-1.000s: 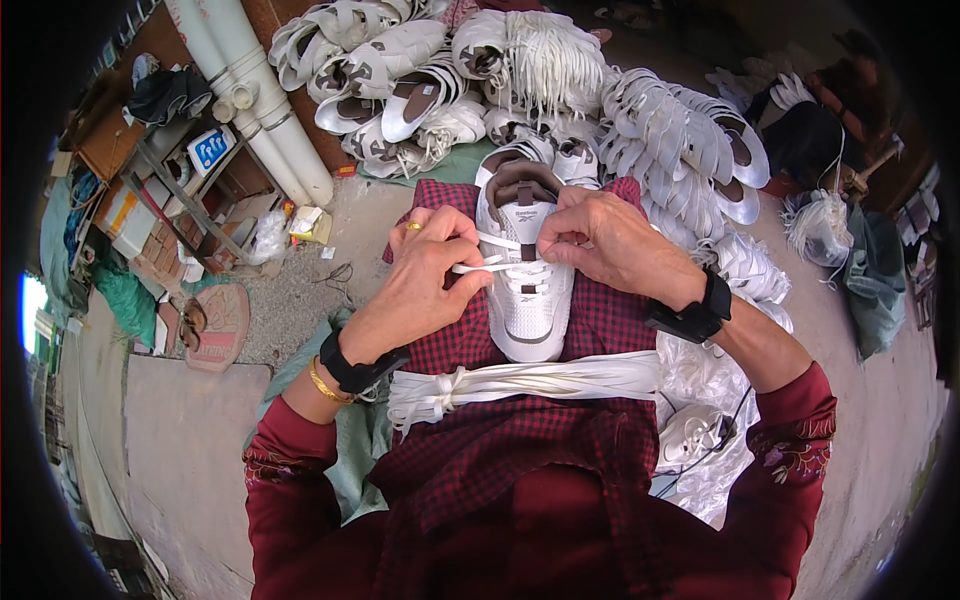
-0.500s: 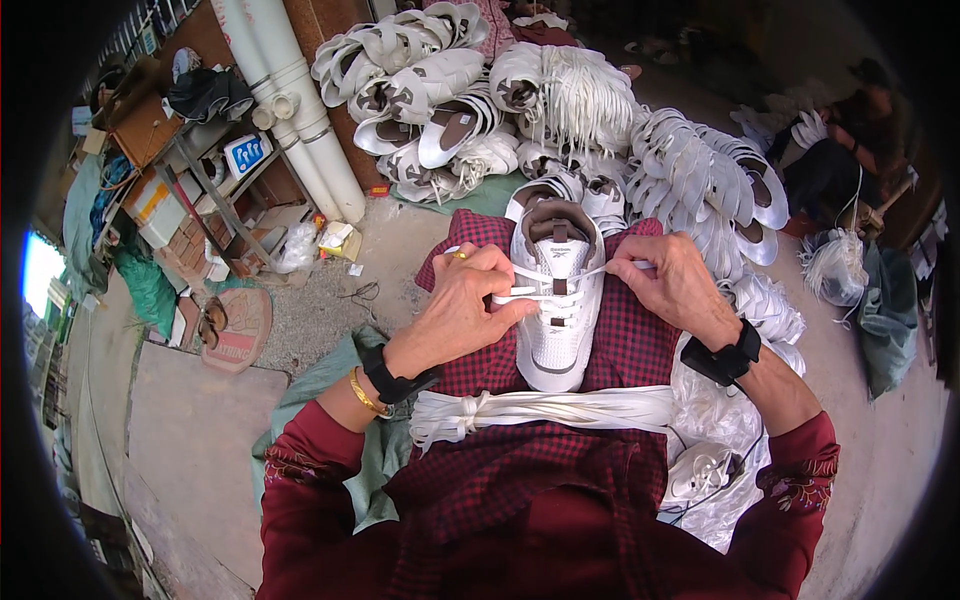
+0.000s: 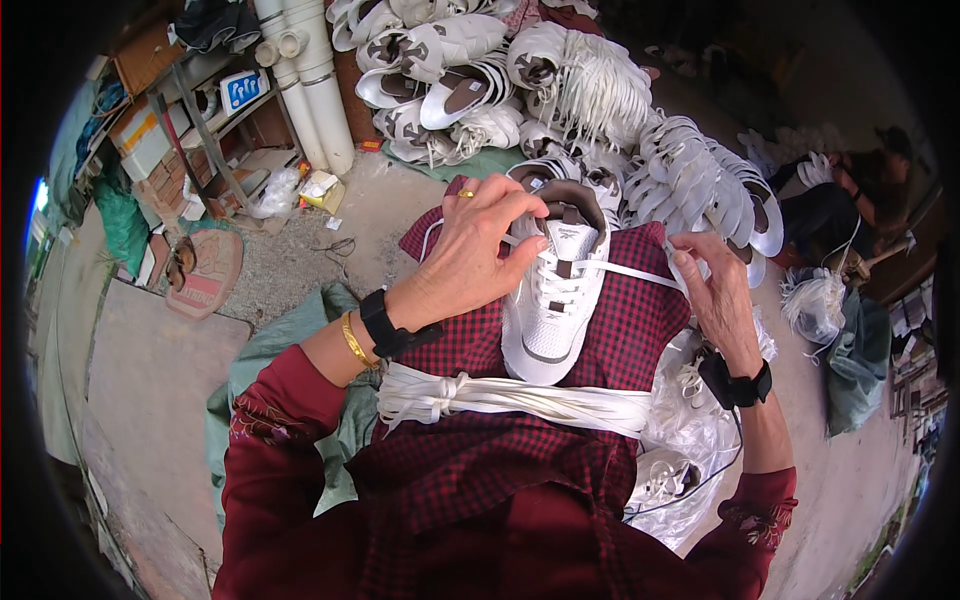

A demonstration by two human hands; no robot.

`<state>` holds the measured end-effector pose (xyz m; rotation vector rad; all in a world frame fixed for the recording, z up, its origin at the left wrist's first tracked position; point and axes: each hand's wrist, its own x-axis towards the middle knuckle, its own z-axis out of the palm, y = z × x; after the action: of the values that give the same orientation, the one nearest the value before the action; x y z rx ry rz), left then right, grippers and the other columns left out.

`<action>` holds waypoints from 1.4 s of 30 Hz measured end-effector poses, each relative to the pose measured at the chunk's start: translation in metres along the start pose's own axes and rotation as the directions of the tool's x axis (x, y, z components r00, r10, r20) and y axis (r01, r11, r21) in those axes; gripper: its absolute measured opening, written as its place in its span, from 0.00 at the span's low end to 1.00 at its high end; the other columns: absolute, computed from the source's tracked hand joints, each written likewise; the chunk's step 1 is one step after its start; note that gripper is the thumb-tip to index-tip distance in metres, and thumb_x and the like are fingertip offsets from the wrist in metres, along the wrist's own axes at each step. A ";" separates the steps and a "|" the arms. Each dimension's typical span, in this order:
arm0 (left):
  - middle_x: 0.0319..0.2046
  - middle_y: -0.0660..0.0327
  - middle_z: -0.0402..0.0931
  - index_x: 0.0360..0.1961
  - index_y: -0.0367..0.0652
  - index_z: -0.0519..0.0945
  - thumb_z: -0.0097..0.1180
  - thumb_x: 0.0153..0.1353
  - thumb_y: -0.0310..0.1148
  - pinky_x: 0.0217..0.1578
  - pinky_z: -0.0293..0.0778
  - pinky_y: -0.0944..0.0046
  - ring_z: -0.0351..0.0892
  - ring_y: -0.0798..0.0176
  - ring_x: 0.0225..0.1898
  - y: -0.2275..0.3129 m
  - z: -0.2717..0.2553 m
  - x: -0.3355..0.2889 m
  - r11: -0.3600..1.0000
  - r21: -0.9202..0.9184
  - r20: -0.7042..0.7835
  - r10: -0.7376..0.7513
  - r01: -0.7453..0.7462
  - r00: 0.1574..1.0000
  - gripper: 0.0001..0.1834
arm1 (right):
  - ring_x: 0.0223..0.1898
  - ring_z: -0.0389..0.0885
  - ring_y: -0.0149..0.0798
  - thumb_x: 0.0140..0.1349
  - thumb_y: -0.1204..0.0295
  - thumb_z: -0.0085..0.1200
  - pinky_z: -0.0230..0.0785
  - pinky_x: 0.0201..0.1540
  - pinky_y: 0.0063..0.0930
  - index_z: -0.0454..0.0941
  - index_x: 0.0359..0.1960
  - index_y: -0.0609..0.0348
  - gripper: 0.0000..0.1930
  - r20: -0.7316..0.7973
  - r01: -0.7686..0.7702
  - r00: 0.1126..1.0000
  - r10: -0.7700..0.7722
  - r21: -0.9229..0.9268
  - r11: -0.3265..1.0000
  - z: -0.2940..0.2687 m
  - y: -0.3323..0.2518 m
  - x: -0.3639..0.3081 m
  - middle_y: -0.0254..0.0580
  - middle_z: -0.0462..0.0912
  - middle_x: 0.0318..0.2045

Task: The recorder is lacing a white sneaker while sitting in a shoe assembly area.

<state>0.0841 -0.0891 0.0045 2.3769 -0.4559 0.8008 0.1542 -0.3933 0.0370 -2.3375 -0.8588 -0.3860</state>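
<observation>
A white sneaker [image 3: 552, 320] with a brown lining lies on my checkered apron, its toe toward me. My left hand [image 3: 480, 240] grips its left side by the upper eyelets, thumb and forefinger bent against the edge beside the tongue. A white shoelace [image 3: 630, 272] runs from the eyelets out to the right, drawn fairly straight. Its far part is pinched in the fingers of my right hand [image 3: 718, 290], held off the shoe. Across my lap, just below the toe, stretches a tied bundle of white shoelaces [image 3: 540, 408].
Beyond my knees rises a heap of white shoe uppers [image 3: 590, 90]. Clear plastic with a white shoe [image 3: 665, 478] lies at my right. Green cloth [image 3: 270, 360] drapes at my left. Shelves and white pipes [image 3: 310, 100] stand far left; another person [image 3: 840, 190] sits far right.
My right hand has moved outward to the right, drawing the lace out. My left hand has shifted up from the lacing to the shoe's upper left edge. The view has tilted slightly.
</observation>
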 end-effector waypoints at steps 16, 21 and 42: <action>0.48 0.54 0.75 0.32 0.38 0.71 0.57 0.56 0.28 0.41 0.74 0.59 0.77 0.55 0.41 -0.017 0.008 0.006 0.980 -0.198 0.252 0.041 0.010 0.967 0.08 | 0.39 0.72 0.47 0.56 0.76 0.61 0.67 0.45 0.38 0.76 0.34 0.60 0.07 0.147 0.262 0.950 -0.277 0.114 0.958 0.053 -0.036 0.022 0.42 0.76 0.34; 0.51 0.55 0.73 0.41 0.39 0.74 0.61 0.59 0.33 0.39 0.74 0.60 0.76 0.59 0.36 -0.016 0.007 0.005 0.981 -0.192 0.299 0.051 0.008 0.953 0.12 | 0.38 0.74 0.49 0.55 0.74 0.63 0.71 0.42 0.42 0.77 0.36 0.59 0.09 0.116 0.382 0.916 -0.385 0.048 0.923 0.056 -0.035 0.019 0.45 0.75 0.40; 0.29 0.61 0.76 0.47 0.42 0.82 0.62 0.59 0.26 0.27 0.77 0.58 0.80 0.57 0.27 -0.040 -0.016 -0.027 0.889 0.226 0.190 0.360 -0.397 0.913 0.13 | 0.30 0.81 0.50 0.59 0.74 0.61 0.74 0.30 0.40 0.78 0.40 0.61 0.09 0.145 0.399 0.909 -0.392 -0.019 0.917 0.045 -0.021 -0.002 0.45 0.81 0.31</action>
<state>0.0763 -0.0446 -0.0191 2.6404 -0.9535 0.9088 0.1417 -0.3531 0.0114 -2.2453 -1.4154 -0.4161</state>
